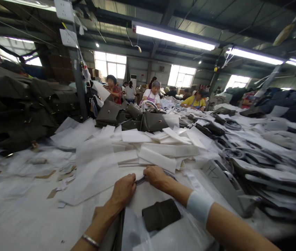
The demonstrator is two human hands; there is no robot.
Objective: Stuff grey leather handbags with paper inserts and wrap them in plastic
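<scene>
My left hand [124,190] and my right hand [155,176] are close together above the white tabletop, fingers closed. A thin dark grey strap [140,181] runs between them, and a bit of it shows beyond my right hand. Both hands grip this strap. Just below lies a small dark olive folded pouch [160,214] on clear plastic sheeting [181,237]. Under my left forearm is a dark olive piece [112,230], mostly hidden by the arm. White foam sheets [158,158] are stacked right beyond my hands.
A grey tool-like object [223,188] stands to the right, beside layered dark bag pieces [273,188]. Olive bags [17,108] pile up at left, with finished ones [151,120] ahead. Paper scraps [45,174] lie at left. A metal post [78,76] rises there. Several people work beyond.
</scene>
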